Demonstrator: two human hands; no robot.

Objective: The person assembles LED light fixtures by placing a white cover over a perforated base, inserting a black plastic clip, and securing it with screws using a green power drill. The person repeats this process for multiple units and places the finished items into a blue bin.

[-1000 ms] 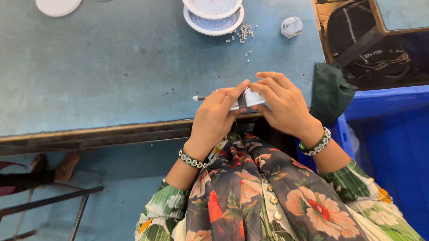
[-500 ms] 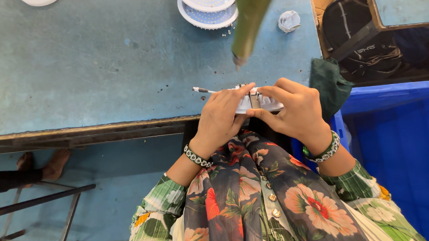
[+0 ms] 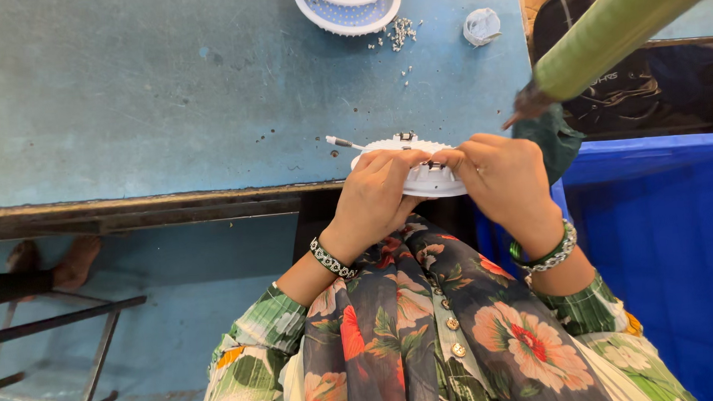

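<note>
My left hand (image 3: 376, 198) and right hand (image 3: 506, 178) pinch a round white ribbed plastic lamp housing (image 3: 419, 167) from both sides at the near edge of the worn blue-green table (image 3: 144, 97). Farther off sit stacked white lamp discs (image 3: 348, 0) beside scattered small screws (image 3: 397, 32).

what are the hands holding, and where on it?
Both hands, left and right, hold one round white ribbed disc by its near rim, one hand on each side, at the table edge.

both hands gripping white round fixture (image 3: 419, 170)
</note>
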